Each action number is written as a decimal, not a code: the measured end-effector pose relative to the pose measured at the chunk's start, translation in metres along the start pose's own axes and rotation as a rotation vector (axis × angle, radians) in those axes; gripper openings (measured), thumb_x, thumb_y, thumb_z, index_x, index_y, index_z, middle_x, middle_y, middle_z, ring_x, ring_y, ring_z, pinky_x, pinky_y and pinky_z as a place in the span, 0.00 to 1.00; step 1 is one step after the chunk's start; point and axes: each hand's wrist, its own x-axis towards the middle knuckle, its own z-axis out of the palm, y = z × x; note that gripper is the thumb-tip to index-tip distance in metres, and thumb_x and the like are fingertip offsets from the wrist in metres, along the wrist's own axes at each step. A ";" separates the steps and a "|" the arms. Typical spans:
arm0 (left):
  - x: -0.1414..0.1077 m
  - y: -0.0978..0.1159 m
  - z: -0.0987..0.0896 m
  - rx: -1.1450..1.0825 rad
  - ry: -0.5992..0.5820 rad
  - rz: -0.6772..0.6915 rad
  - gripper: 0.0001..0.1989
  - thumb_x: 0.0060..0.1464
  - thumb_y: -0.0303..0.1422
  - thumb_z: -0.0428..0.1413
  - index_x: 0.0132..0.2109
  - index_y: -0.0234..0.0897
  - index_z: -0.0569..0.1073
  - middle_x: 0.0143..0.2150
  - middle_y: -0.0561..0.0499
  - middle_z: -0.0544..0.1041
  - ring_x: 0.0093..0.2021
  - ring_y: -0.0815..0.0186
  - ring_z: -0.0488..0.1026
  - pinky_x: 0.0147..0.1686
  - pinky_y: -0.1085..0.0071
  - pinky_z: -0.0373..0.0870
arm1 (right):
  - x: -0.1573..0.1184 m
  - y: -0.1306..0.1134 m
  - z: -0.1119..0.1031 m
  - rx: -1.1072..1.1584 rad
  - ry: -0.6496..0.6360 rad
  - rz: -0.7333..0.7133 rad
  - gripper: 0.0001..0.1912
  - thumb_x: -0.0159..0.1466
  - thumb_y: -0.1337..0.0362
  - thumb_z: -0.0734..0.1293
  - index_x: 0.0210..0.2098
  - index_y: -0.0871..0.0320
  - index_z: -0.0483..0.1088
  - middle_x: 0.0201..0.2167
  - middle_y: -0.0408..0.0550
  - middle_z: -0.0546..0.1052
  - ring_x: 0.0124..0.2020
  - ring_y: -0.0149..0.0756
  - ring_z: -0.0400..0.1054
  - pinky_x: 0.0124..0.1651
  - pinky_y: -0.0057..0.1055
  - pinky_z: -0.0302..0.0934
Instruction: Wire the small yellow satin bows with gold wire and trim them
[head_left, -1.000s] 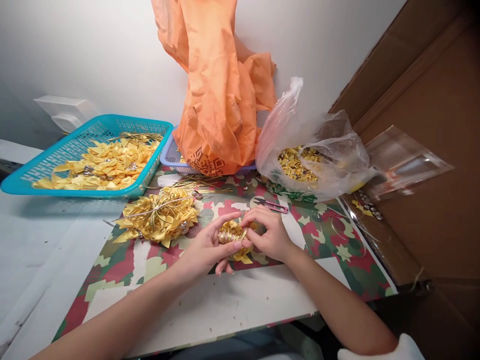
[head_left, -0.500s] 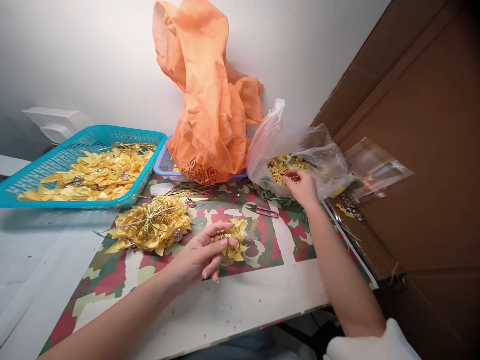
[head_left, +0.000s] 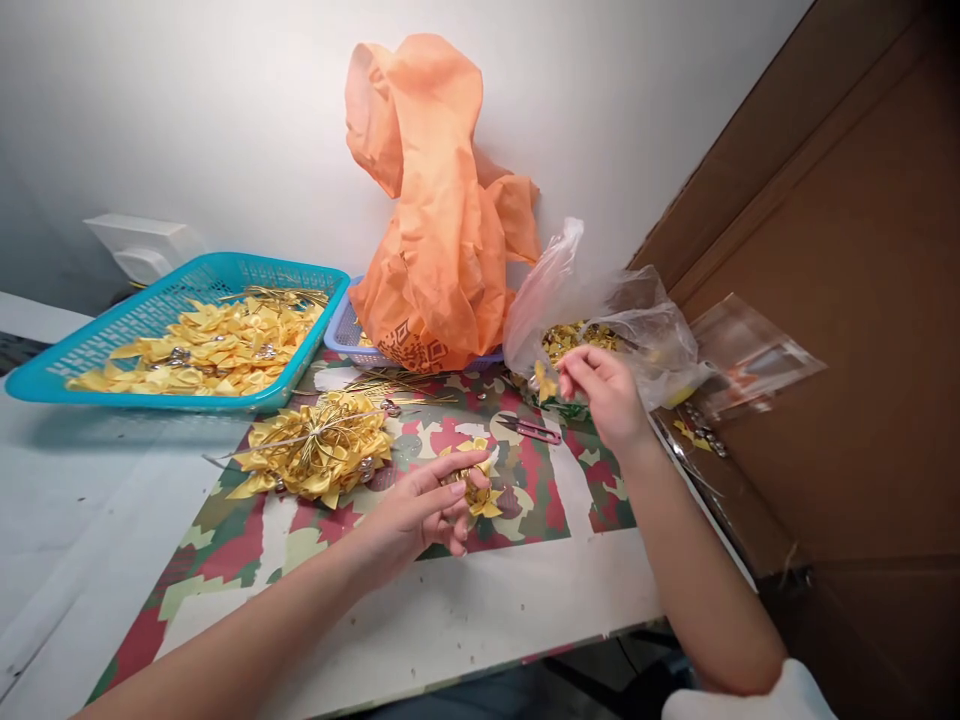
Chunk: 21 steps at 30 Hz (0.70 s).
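From my head-camera feed, the gathering looks part done. My left hand (head_left: 427,510) is loosely curled, fingers partly spread, round a small bunch of yellow ribbon flowers (head_left: 481,497) over the table (head_left: 465,600); gold wire shows between the fingers, though the exact grip is partly hidden. My right hand (head_left: 604,395) is narrow, its fingertips pinched at a single ribbon flower (head_left: 544,383) in front of the clear plastic bag (head_left: 525,330). Done, as I judge it: one larger bundle (head_left: 319,450), tied at its wires with a pale strip, lying left of the small bunch and well apart from it. Left, as I judge it: the pinched flower is not yet in with the small bunch, on which I see no strip; how many flowers it has or lacks I cannot tell. Supply: more yellow pieces show inside the clear bag, and the teal basket (head_left: 150,400) holds a broad heap of them with gold wires at its far end; I cannot tell if these are finished. Pink-handled snips (head_left: 536,431) lie on the camouflage-patterned sheet (head_left: 600,505), between the small bunch and the bag, touched by neither hand.
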 end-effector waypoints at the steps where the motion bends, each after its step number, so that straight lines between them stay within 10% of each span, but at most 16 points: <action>1: 0.000 -0.001 0.002 0.020 0.011 0.016 0.23 0.51 0.35 0.65 0.54 0.40 0.73 0.44 0.49 0.72 0.24 0.74 0.70 0.22 0.73 0.75 | -0.011 -0.005 0.010 0.081 -0.069 0.037 0.15 0.59 0.50 0.67 0.28 0.56 0.70 0.17 0.39 0.68 0.20 0.28 0.62 0.26 0.26 0.60; 8: 0.001 -0.008 0.009 0.074 -0.018 0.122 0.27 0.46 0.42 0.67 0.51 0.35 0.70 0.26 0.54 0.72 0.26 0.68 0.73 0.25 0.71 0.76 | -0.060 -0.019 0.059 0.292 -0.334 0.217 0.14 0.61 0.52 0.69 0.29 0.57 0.71 0.16 0.40 0.72 0.16 0.27 0.64 0.21 0.25 0.61; 21: 0.003 -0.005 0.010 0.107 0.041 0.116 0.13 0.53 0.40 0.63 0.37 0.34 0.73 0.25 0.53 0.74 0.21 0.72 0.70 0.24 0.74 0.72 | -0.058 -0.009 0.049 0.188 -0.490 0.289 0.14 0.62 0.54 0.67 0.41 0.57 0.73 0.30 0.45 0.79 0.22 0.30 0.72 0.23 0.25 0.63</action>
